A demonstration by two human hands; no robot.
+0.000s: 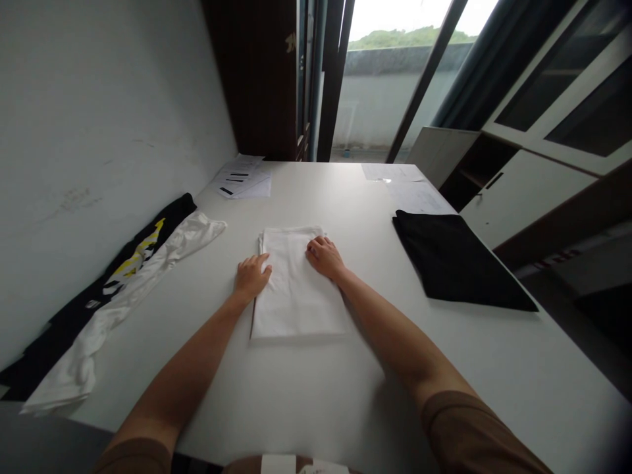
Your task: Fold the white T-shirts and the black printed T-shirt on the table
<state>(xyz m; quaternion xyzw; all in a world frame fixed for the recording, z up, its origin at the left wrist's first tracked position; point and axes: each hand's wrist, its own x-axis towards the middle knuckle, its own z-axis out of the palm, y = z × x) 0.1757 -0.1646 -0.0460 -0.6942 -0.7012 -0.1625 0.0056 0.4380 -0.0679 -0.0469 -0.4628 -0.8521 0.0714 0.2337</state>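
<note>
A white cloth [301, 296], folded into a neat rectangle, lies flat on the white table in front of me. Whether it is a shirt or some other garment I cannot tell. My left hand [252, 276] rests at its left edge, thumb apart from the fingers and touching the cloth. On the upper right part of the cloth lies my right hand [324, 255], its fingers slightly bent and spread over the fabric. Neither hand lifts the cloth.
The white table [316, 401] carries a folded black cloth [459, 263] at right. Along the left wall lie a black garment [113, 276] with yellow print and a crumpled white garment [143, 283]. Papers [244, 178] lie at the back left, more sheets [415, 191] at the back right.
</note>
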